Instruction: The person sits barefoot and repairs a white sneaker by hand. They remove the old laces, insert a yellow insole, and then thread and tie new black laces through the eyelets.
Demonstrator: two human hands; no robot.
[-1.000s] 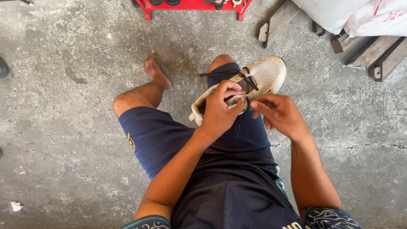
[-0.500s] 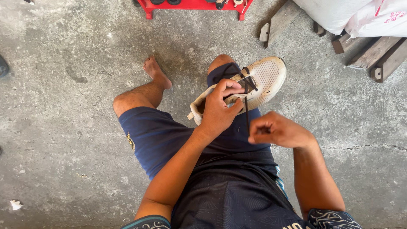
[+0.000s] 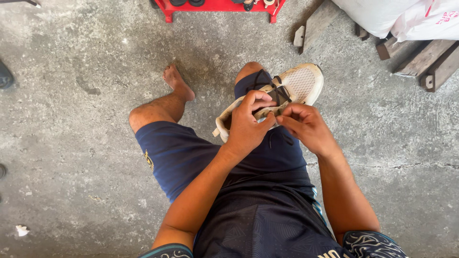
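Head view looks down on a seated person with a cream mesh shoe (image 3: 291, 91) resting on the right thigh, toe pointing away; the left hand (image 3: 248, 125) is curled around the shoe's middle, thumb and fingers closed on the upper beside the dark lace (image 3: 275, 91); the right hand (image 3: 306, 126) meets it just beside, fingertips pinched narrow, seemingly on a lace end, though the end itself is hidden; the step in hand looks like threading or tightening the lace; the next move likely calls for a steady grip and a fine pull through an eyelet; bare concrete floor (image 3: 71, 143) lies around, a red rack (image 3: 215, 7) beyond.
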